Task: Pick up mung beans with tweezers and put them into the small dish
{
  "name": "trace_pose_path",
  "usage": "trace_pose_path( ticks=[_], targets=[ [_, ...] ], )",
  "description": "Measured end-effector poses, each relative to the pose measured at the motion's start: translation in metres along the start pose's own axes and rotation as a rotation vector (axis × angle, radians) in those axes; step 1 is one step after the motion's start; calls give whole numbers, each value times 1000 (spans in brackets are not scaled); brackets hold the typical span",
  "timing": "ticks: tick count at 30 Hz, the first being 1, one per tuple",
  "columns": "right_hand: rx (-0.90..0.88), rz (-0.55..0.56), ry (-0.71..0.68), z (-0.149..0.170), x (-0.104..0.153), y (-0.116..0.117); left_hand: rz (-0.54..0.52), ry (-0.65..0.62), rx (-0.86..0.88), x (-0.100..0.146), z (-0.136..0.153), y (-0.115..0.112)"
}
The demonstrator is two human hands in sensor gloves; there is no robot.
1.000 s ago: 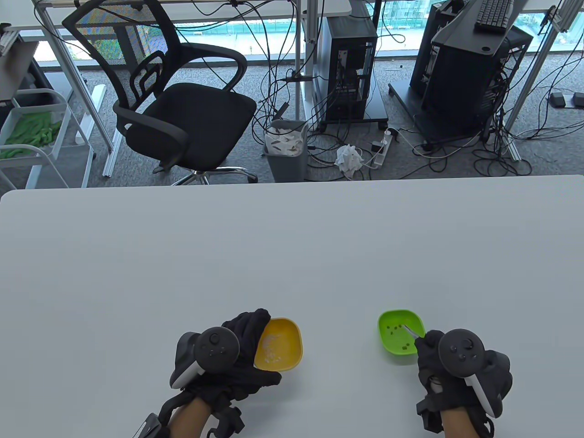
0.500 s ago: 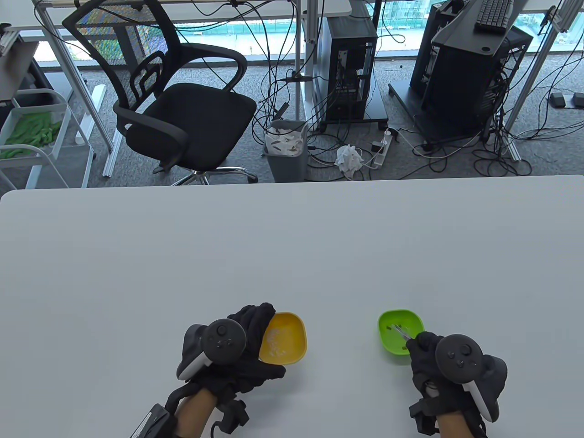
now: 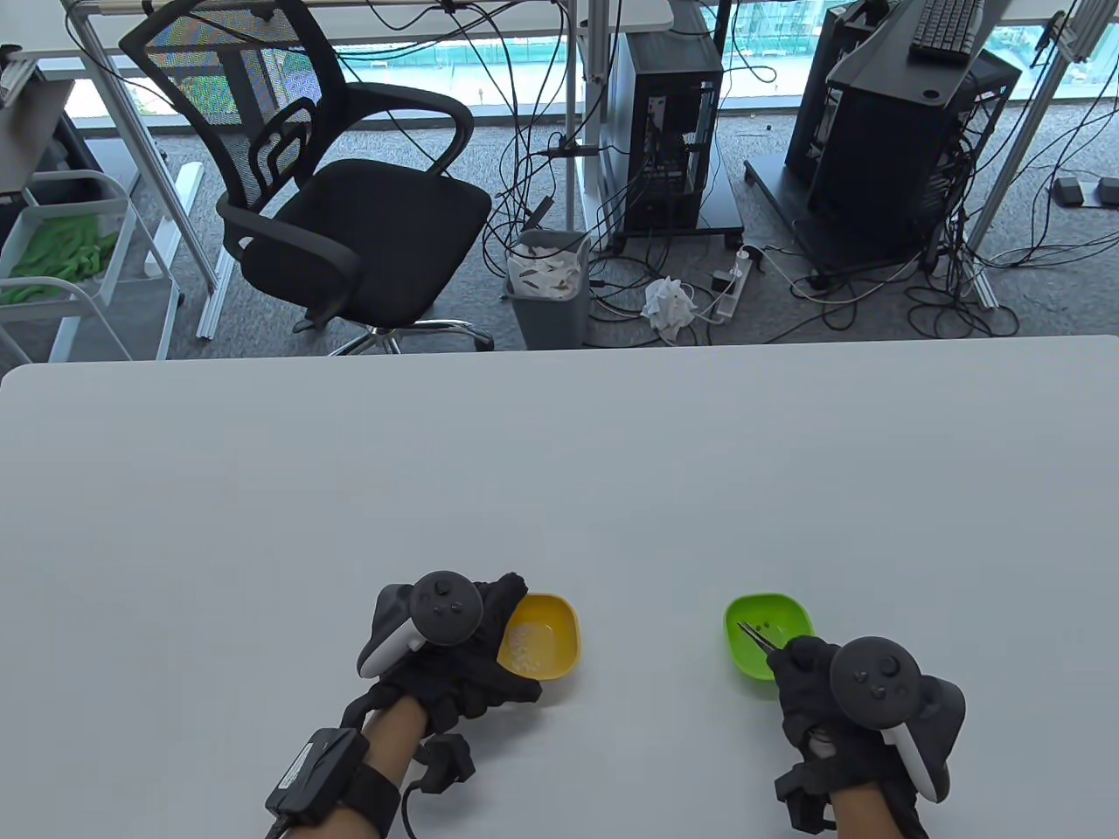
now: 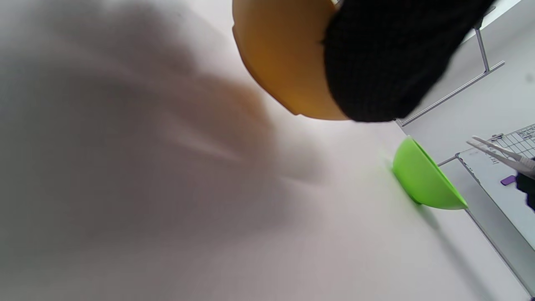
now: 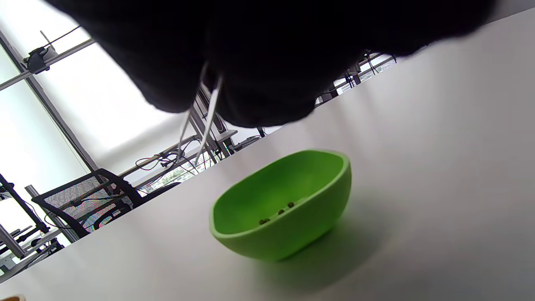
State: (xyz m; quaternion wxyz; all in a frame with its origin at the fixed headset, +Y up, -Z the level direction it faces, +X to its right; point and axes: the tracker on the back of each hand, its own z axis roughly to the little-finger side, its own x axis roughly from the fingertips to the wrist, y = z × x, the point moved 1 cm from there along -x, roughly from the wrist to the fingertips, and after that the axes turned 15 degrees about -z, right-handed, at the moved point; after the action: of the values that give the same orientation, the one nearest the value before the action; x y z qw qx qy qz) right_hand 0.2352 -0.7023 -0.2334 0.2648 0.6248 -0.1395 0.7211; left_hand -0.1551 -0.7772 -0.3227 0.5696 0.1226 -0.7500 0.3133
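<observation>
A small green dish (image 3: 782, 616) holds several dark mung beans (image 3: 762, 626). My right hand (image 3: 800, 664) grips metal tweezers (image 3: 756, 636) just near of it. The tips reach over the dish's left part and stand slightly apart in the right wrist view (image 5: 200, 125), with nothing seen between them. The beans (image 5: 278, 212) lie low in the green dish (image 5: 288, 234). My left hand (image 3: 489, 651) grips a small yellow dish (image 3: 559, 625) by its left rim; pale grains lie inside. Its underside (image 4: 284, 62) shows in the left wrist view, under a gloved finger (image 4: 384, 62).
Both dishes sit near the front edge of the white table (image 3: 559, 472), about a hand's width apart. Beyond the far edge are an office chair (image 3: 350, 218), a bin (image 3: 546, 288) and cables on the floor.
My left hand has shifted right and away with the yellow dish. My right hand has moved slightly left, and the tweezers' tips have gone from the green dish's middle to its left part.
</observation>
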Motion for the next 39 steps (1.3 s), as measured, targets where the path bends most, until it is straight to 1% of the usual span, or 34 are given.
trace_pose_path(
  ticks=[2, 5, 7, 17, 20, 25, 29, 31, 35, 39],
  targets=[
    [-12, -9, -4, 0, -1, 1, 22, 25, -6, -1, 6, -2],
    [-11, -16, -13, -2, -1, 2, 18, 45, 23, -1, 11, -3],
    [-15, -20, -19, -3, -1, 2, 21, 52, 13, -1, 13, -3],
    [-35, -28, -9, 0, -2, 4, 9, 35, 16, 1, 11, -2],
    [-35, -32, -13, 0, -2, 4, -28, 3, -6, 7, 5, 5],
    [-49, -38, -13, 2, -3, 5, -105, -56, -106, 26, -18, 20],
    [-57, -32, -19, 2, -2, 4, -135, -62, -137, 46, -34, 26],
    [-59, -33, -25, 2, -1, 4, -179, -75, -198, 57, -43, 28],
    [-60, -14, -31, 2, -1, 4, -238, -53, -257, 78, -54, 30],
    [-58, -9, -31, 1, -1, 4, -265, -21, -313, 92, -61, 30]
  ],
)
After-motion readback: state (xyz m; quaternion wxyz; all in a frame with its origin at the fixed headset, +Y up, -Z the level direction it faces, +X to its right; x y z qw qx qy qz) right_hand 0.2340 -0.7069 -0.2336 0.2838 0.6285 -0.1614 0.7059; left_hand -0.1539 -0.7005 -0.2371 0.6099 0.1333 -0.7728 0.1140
